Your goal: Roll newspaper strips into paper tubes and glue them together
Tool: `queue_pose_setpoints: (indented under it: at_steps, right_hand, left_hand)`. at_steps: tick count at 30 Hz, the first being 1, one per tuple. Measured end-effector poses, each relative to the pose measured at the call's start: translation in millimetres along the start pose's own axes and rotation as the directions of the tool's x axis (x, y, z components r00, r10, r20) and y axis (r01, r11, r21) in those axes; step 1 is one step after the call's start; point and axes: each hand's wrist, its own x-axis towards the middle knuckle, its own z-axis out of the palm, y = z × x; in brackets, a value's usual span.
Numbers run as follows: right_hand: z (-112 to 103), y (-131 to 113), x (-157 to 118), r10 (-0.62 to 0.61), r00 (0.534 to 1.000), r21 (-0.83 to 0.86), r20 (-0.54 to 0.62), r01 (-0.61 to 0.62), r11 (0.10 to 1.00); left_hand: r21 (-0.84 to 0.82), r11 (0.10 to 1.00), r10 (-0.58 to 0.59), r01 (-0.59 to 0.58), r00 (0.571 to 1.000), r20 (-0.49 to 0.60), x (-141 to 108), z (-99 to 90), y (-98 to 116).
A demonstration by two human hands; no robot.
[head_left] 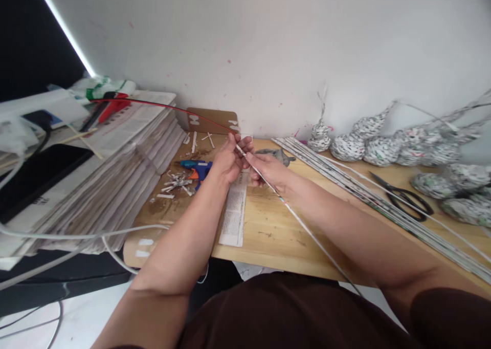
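A long thin paper tube (303, 223) runs diagonally from between my hands down to the lower right. My left hand (231, 159) is closed on its upper end, fingertips pinching it. Close beside it, my right hand (268, 170) grips the same tube with thumb and fingers. From my left fingertips a thin red rod (164, 105) stretches away to the upper left; how it meets the tube is too small to tell. Beneath the hands, a printed paper strip (233, 216) lies on the wooden table (268, 241).
Stacked newspapers (153, 154) and a phone (46, 177) are at left. A blue glue gun (203, 170) lies by paper scraps (176, 182). Right are paper tubes (345, 185), black scissors (408, 203) and woven paper shapes (383, 149). White cables (92, 234) cross the lower left.
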Motion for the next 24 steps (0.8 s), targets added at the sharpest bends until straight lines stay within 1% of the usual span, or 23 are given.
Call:
queue_pose_setpoints:
  at_steps: [2, 3, 5, 6, 7, 9, 10, 11, 12, 13, 15, 16, 18, 21, 23, 24]
  right_hand:
    - [2, 1, 1, -0.066, 0.993, -0.116, -0.099, 0.055, 0.992]
    - [3, 0, 1, -0.073, 0.990, -0.120, -0.124, 0.058, 0.991]
    - [5, -2, -1, -0.027, 0.993, -0.028, -0.116, 0.024, 0.999]
    - [5, -3, -2, 0.011, 0.997, 0.062, -0.075, -0.006, 0.998]
    - [6, -4, -3, 0.044, 0.999, 0.171, -0.006, -0.042, 0.984]
    - [6, -4, -4, 0.061, 0.985, 0.382, 0.164, -0.120, 0.916]
    - [6, -3, -5, 0.054, 0.972, 0.449, 0.227, -0.153, 0.881]
    - [7, -2, -5, 0.044, 0.967, 0.478, 0.251, -0.163, 0.863]
    - [7, -1, -4, 0.039, 0.971, 0.467, 0.238, -0.150, 0.872]
    - [7, -1, -3, 0.038, 0.980, 0.419, 0.196, -0.119, 0.900]
    - [7, -1, -1, 0.022, 0.996, 0.269, 0.082, -0.044, 0.962]
    - [6, -2, 1, 0.010, 0.999, 0.208, 0.040, -0.018, 0.978]
    - [5, -5, 3, 0.009, 1.000, 0.172, 0.016, -0.012, 0.985]
    - [7, -9, 5, 0.010, 1.000, 0.197, -0.006, -0.008, 0.980]
    - [9, -9, 6, -0.037, 0.997, 0.142, -0.069, 0.047, 0.989]
    - [10, -9, 7, -0.071, 0.992, 0.088, -0.107, 0.081, 0.993]
  left_hand:
    - [0.002, 1.000, 0.013, -0.013, 1.000, 0.002, 0, 0.1, 0]
    - [0.003, 1.000, 0.021, -0.021, 1.000, 0.010, 0, 0.4, -1]
    - [0.000, 0.999, 0.034, -0.034, 0.999, 0.030, -1, 1.4, 0]
    - [-0.004, 0.999, 0.037, -0.037, 0.999, 0.038, -2, 1.9, 0]
    - [-0.014, 0.999, 0.039, -0.038, 0.998, 0.048, -3, 2.3, 0]
    - [-0.040, 0.999, 0.040, -0.037, 0.997, 0.071, -3, 2.4, 1]
    - [-0.047, 0.998, 0.041, -0.037, 0.996, 0.083, -3, 2.2, 2]
    - [-0.048, 0.998, 0.045, -0.040, 0.995, 0.089, -4, 1.9, 2]
    - [-0.038, 0.998, 0.051, -0.047, 0.995, 0.091, -4, 1.6, 2]
    - [-0.016, 0.998, 0.056, -0.054, 0.995, 0.089, -4, 1.4, 2]
    - [0.049, 0.997, 0.061, -0.065, 0.994, 0.090, -5, 1.8, 2]
    - [0.084, 0.994, 0.058, -0.066, 0.994, 0.098, -6, 2.2, 3]
    - [0.137, 0.989, 0.045, -0.063, 0.990, 0.133, -8, 3.2, 2]
    - [0.147, 0.987, 0.037, -0.068, 0.978, 0.203, -9, 2.6, 1]
    - [0.140, 0.988, 0.023, -0.057, 0.971, 0.238, -7, 0.5, 0]
    - [0.144, 0.988, 0.015, -0.051, 0.971, 0.238, -6, -0.8, -1]
